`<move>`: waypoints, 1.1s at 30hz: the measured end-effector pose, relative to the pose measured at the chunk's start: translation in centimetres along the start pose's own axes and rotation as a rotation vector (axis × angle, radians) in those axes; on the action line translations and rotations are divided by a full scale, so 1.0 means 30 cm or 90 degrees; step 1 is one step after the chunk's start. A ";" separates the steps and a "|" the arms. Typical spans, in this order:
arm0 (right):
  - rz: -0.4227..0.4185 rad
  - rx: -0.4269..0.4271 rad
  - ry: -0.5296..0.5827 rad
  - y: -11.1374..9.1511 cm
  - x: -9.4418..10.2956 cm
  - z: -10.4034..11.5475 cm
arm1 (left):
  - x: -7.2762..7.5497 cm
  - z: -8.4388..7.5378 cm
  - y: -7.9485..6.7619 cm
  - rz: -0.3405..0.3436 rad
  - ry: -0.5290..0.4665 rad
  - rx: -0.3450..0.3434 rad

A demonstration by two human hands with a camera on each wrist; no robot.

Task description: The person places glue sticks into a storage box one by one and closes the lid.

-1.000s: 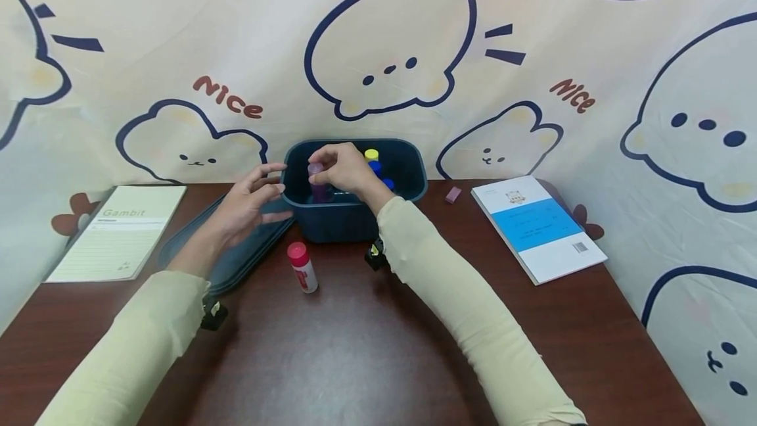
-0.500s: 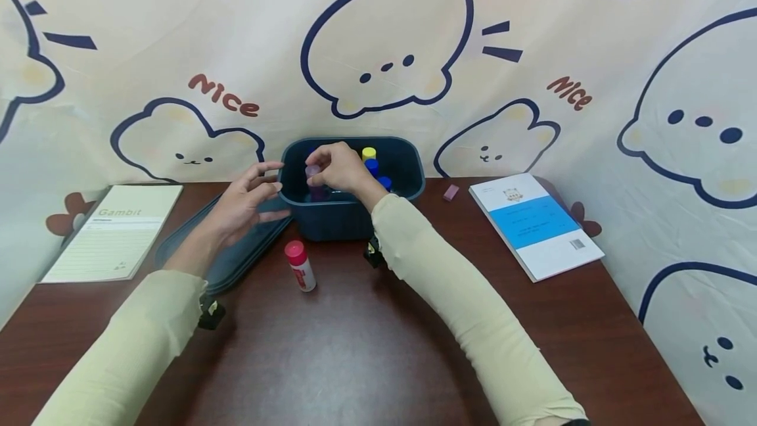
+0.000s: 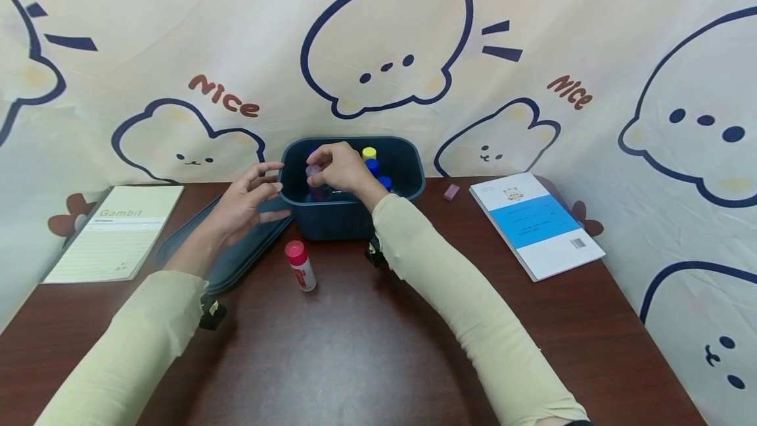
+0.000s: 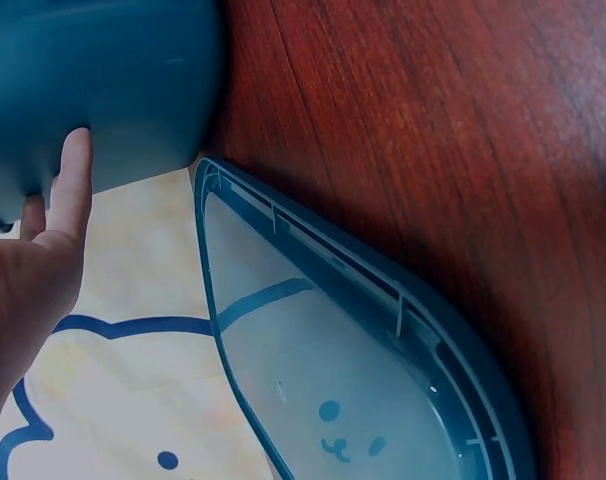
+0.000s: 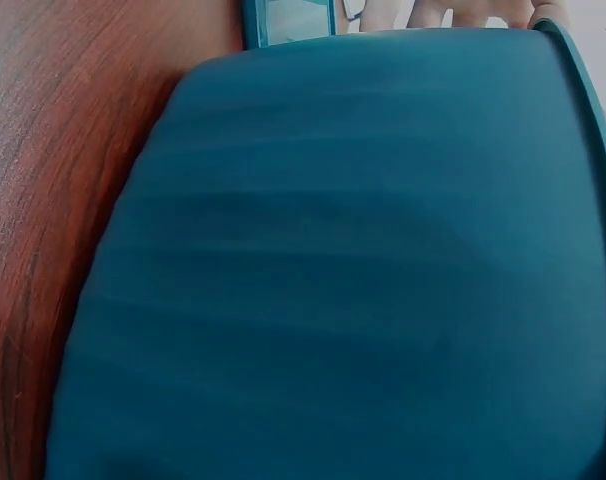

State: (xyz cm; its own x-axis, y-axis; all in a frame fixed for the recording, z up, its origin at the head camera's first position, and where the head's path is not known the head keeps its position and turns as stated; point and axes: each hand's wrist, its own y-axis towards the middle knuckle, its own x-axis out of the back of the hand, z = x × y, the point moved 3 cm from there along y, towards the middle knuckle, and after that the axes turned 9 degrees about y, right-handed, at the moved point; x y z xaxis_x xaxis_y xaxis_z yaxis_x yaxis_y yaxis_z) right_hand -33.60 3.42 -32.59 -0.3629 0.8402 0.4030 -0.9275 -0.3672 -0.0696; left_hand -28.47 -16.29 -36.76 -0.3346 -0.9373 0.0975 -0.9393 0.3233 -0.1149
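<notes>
My right hand (image 3: 345, 168) reaches over the front rim of the dark teal bin (image 3: 334, 223). Its thumb and fingers pinch the pale purple top of a purple tube (image 3: 313, 170), upright inside at the left end. The tube's lower part is dim behind the front wall. My left hand (image 3: 251, 199) has its fingers spread at the bin's left side; in the left wrist view a fingertip overlaps the bin wall (image 4: 133, 90). Yellow (image 3: 369, 152) and blue caps (image 3: 372, 166) show farther right in the bin. The right wrist view shows mostly the bin's outer wall (image 5: 333, 250).
A teal lid (image 3: 257, 255) lies left of the bin, under my left forearm. In front of the bin stands a white glue stick with a red cap (image 3: 301, 267). A small pink block (image 3: 451, 192) and a blue-and-white book (image 3: 535, 227) are at right, a notepad (image 3: 115, 235) at left.
Between the first frame and the second, the purple tube sinks lower into the bin in my right hand. Since then both hands have stayed nearly still.
</notes>
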 end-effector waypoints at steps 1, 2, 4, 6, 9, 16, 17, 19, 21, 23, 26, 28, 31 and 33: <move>-0.002 0.001 0.003 0.000 0.002 -0.001 | -0.001 -0.001 0.001 0.000 0.001 0.001; -0.004 0.002 0.005 0.000 0.003 -0.004 | -0.002 -0.001 0.001 0.000 0.002 0.001; -0.009 0.005 0.008 0.000 0.005 -0.006 | -0.003 -0.001 0.003 -0.001 0.002 0.003; -0.012 0.006 0.009 -0.001 0.006 -0.007 | -0.003 -0.001 0.003 -0.001 0.002 0.003; -0.019 0.008 0.012 -0.003 0.007 -0.007 | -0.003 0.000 0.002 -0.001 0.001 0.002; -0.041 0.014 0.020 -0.008 0.012 -0.006 | -0.005 0.002 0.001 -0.002 0.004 0.000; -0.043 0.015 0.021 -0.009 0.013 -0.006 | -0.006 0.002 0.001 -0.003 0.004 0.000; -0.048 0.015 0.022 -0.012 0.016 -0.005 | -0.006 0.002 0.002 -0.003 0.003 0.000; -0.053 0.015 0.024 -0.013 0.019 -0.004 | -0.007 0.002 0.002 -0.002 0.002 0.000; -0.058 0.017 0.024 -0.014 0.023 -0.002 | -0.007 0.002 0.002 -0.001 0.000 0.001; -0.066 0.028 0.029 -0.016 0.029 0.001 | -0.007 0.001 0.001 0.000 -0.001 0.002; -0.069 0.040 0.039 -0.020 0.032 0.005 | -0.007 0.000 0.000 0.000 -0.001 0.003; -0.060 0.064 0.058 -0.025 0.032 0.012 | -0.005 -0.001 0.000 0.000 0.000 0.003; -0.047 0.081 0.069 -0.030 0.030 0.019 | -0.004 -0.001 0.000 -0.003 0.002 0.003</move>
State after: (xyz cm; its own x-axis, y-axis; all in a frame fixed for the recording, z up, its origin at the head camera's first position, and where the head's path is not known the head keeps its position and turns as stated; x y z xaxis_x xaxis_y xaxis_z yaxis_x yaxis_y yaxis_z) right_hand -33.04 4.28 -31.65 -0.3078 0.9025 0.3012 -0.9359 -0.3442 0.0752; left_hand -28.43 -16.19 -36.73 -0.3303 -0.9385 0.1007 -0.9405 0.3182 -0.1193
